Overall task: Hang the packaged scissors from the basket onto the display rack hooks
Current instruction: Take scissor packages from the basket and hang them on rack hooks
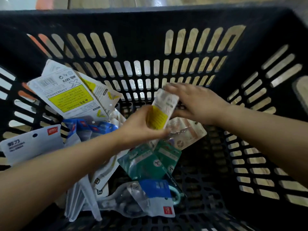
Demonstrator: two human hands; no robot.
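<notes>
Both hands are down inside the black plastic basket [150, 44], the kind with slotted walls and a grid floor. The left hand [141, 127] has its fingers and thumb curled round the lower end of a flat white card pack [162, 110] with a bright yellow warning panel on it, held a bit tilted above the pile. The right hand [196, 104] is on the top end of that same pack, fingers fairly straight and spread over the far edge, thumb underneath; it's blurry, so hard to say how firmly it grips.

Rest of the scissor packs are still heaped on the left and middle of the basket floor: a big white card with a yellow label [66, 92] leaning on the left wall, a glossy clear blister pack on a beige card [186, 132] just under the held one, two teal-green cards [150, 160] overlapping, a blue-topped clear pouch [155, 197] nearest the camera, and a pale grey card with a punched hang hole [30, 144] at the left edge.
</notes>
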